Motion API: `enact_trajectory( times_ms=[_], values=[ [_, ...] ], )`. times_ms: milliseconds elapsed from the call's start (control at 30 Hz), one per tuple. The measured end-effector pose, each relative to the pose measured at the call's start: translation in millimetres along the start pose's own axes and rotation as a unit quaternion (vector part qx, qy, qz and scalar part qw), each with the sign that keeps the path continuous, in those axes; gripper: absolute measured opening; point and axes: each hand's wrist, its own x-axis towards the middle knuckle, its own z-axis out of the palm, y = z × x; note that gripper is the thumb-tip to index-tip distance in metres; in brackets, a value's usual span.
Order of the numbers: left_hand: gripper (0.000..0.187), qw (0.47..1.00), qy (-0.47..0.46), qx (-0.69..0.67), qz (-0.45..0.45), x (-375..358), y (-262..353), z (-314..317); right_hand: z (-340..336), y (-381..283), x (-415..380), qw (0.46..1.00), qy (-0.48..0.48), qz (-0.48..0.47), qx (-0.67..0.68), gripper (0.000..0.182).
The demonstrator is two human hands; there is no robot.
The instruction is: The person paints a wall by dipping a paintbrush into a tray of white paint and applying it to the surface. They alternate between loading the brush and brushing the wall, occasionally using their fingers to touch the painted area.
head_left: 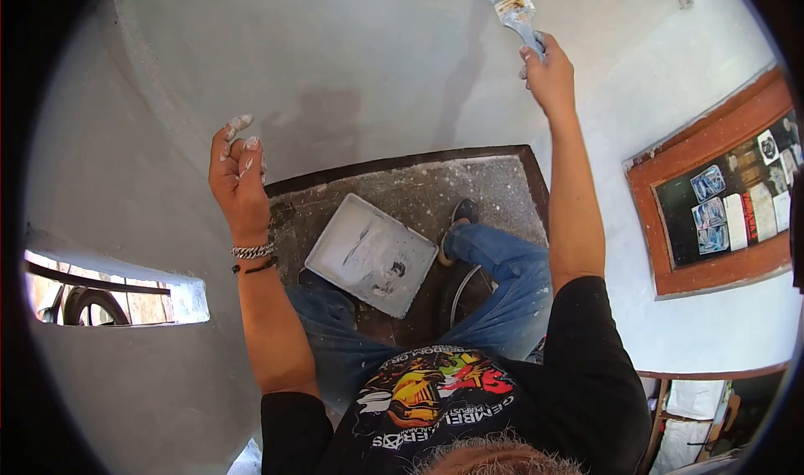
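1. Head view: the tray (368,234) sits between my legs (507,261); a shifting leg could tip it.
2. My smeared left hand (239,174) is half-open, seemingly empty; grazing the wall (394,65) could smudge it.
3. My right hand (548,75) grips the paintbrush (514,8) near the wall; a slick hold could drop it.

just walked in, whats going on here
A person in a black T-shirt is holding a paint brush in the right hand, up in front of a grey wall; whether the bristles touch it is hard to tell. The left hand is raised too, fingers loosely bent and smeared with something whitish, with nothing visible in it. A tray with pale grey smears sits low in front of the person, near the jeans.
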Motion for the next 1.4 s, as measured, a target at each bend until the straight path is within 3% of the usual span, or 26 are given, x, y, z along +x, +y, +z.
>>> enact_trajectory(
  times_ms=[33,67,233,433,567,733,933,1067,1167,1267,1367,1400],
  values=[
    [0.026,1.000,-0.003,0.003,0.000,3,1,5,4,10,-3,0.991,0.068,-0.089,-0.069,0.034],
    [0.026,1.000,-0.004,0.004,0.001,3,1,5,13,12,-12,0.992,0.024,-0.013,-0.121,0.047],
    [0.027,1.000,-0.009,0.008,0.007,4,-2,7,95,39,-64,0.960,-0.042,0.019,-0.276,0.054],
    [0.027,1.000,-0.017,0.004,-0.005,2,2,12,122,64,-147,0.933,-0.226,0.110,-0.256,0.051],
    [0.026,1.000,-0.004,-0.009,-0.017,1,2,9,106,79,-140,0.901,-0.308,0.131,-0.276,0.051],
    [0.027,1.000,-0.012,-0.006,-0.004,2,-3,6,45,46,-26,0.916,-0.273,0.100,-0.275,0.041],
    [0.027,1.000,-0.004,-0.007,-0.002,3,8,6,-29,13,21,0.975,-0.054,0.008,-0.216,0.043],
    [0.027,1.000,0.001,0.013,-0.008,2,8,5,11,41,-6,0.981,0.068,-0.021,-0.179,0.046],
    [0.028,1.000,0.000,0.011,-0.005,3,4,6,53,54,-36,0.989,0.033,0.003,-0.147,0.048],
    [0.028,1.000,-0.016,0.018,0.006,5,-2,4,51,13,-28,0.995,0.059,0.012,-0.082,0.049],
    [0.029,1.000,-0.025,0.013,-0.008,3,0,4,57,-20,-14,0.991,0.108,-0.043,-0.060,0.051],
    [0.029,1.000,-0.022,0.006,-0.015,3,1,6,71,-19,-14,0.991,0.085,-0.030,-0.103,0.052]
  ],
)
